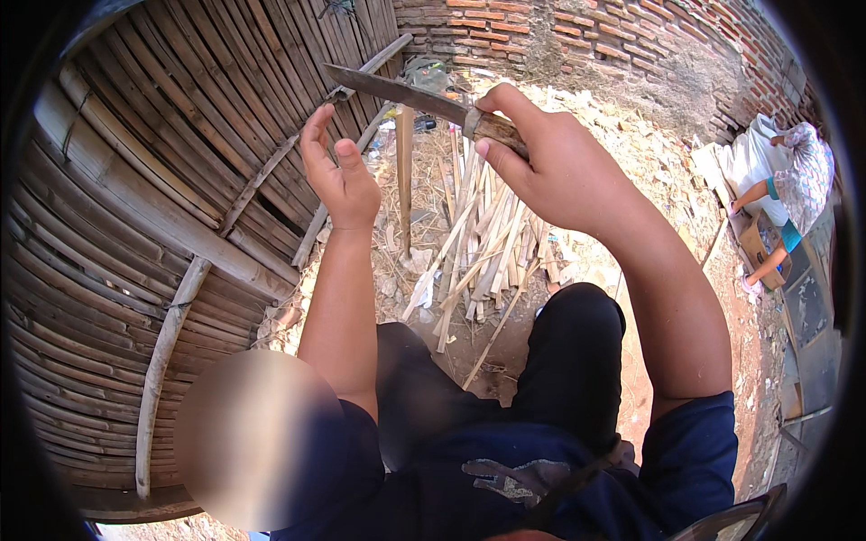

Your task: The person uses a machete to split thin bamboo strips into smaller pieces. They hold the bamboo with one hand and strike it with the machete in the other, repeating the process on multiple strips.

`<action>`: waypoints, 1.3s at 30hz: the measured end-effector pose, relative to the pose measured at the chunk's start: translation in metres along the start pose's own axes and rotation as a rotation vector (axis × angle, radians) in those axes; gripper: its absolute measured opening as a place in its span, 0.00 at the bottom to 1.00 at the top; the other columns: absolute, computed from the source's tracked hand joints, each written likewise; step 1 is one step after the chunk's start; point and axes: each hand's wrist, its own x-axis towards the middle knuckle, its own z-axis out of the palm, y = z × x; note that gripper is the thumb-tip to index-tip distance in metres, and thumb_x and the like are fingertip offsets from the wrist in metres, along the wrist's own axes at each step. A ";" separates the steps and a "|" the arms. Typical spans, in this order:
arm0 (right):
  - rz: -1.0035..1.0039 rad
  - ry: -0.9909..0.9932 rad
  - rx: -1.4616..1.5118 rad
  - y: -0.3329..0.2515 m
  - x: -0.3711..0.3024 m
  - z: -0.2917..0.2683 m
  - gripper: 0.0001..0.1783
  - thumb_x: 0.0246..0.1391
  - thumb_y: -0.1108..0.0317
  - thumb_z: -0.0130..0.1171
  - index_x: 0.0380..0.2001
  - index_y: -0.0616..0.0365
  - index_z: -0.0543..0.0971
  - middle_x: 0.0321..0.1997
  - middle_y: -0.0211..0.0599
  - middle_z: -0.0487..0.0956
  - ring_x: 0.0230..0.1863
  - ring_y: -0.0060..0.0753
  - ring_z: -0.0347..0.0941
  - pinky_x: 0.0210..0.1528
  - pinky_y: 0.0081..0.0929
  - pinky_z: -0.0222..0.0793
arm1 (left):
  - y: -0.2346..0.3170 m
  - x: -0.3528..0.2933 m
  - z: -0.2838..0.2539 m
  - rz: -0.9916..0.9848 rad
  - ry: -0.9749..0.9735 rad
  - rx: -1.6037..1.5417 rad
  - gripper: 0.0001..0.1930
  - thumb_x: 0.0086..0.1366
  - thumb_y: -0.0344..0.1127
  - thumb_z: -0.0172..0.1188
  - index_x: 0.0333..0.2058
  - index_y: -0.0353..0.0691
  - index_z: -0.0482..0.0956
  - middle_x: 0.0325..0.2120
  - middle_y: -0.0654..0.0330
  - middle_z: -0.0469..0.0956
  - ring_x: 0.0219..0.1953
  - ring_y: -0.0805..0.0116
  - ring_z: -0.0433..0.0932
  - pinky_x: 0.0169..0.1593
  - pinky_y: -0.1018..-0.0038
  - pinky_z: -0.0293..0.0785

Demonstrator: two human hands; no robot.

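My right hand (564,171) is closed round the wooden handle of a large knife (397,93), raised in front of me. Its dark blade points left and slightly upward. My left hand (345,185) is up below the blade tip, apart from it, thumb and fingers spread and holding nothing. Just right of that hand, an upright length of split bamboo (405,180) stands on the ground. Beyond my knees lies a loose pile of pale split bamboo strips (496,239).
A slatted bamboo wall (135,162) with pole braces rises along the left. Across the far side runs a brick wall (613,41). At the right, another person (803,171) bends beside a white sack (753,158) and a cardboard box (767,252). Rubble covers the ground.
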 end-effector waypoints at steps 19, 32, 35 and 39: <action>0.048 -0.226 0.014 -0.011 -0.002 -0.022 0.24 0.65 0.58 0.54 0.54 0.67 0.75 0.33 0.57 0.83 0.40 0.61 0.81 0.46 0.50 0.75 | 0.045 0.122 0.021 -0.248 -0.868 0.589 0.36 0.75 0.67 0.38 0.55 0.42 0.83 0.54 0.53 0.81 0.60 0.56 0.76 0.63 0.62 0.68; -0.029 -0.091 -0.218 -0.013 -0.025 -0.006 0.23 0.65 0.59 0.56 0.58 0.60 0.73 0.32 0.52 0.83 0.35 0.59 0.80 0.37 0.49 0.73 | 0.058 0.120 0.021 -0.232 -0.947 0.688 0.38 0.74 0.69 0.35 0.55 0.44 0.82 0.54 0.55 0.82 0.61 0.56 0.75 0.65 0.62 0.66; 0.024 -0.132 -0.002 -0.005 -0.027 -0.003 0.24 0.66 0.57 0.56 0.59 0.61 0.74 0.30 0.50 0.82 0.32 0.52 0.80 0.36 0.45 0.73 | 0.067 0.119 0.024 -0.257 -0.978 0.750 0.39 0.74 0.69 0.35 0.56 0.44 0.82 0.54 0.55 0.82 0.61 0.56 0.76 0.64 0.63 0.67; 0.076 -0.161 0.189 0.000 -0.033 0.000 0.26 0.67 0.55 0.56 0.59 0.63 0.74 0.29 0.48 0.81 0.31 0.42 0.79 0.38 0.40 0.72 | 0.068 0.119 0.026 -0.275 -1.034 0.805 0.37 0.72 0.70 0.32 0.58 0.55 0.81 0.56 0.50 0.80 0.62 0.46 0.73 0.66 0.56 0.65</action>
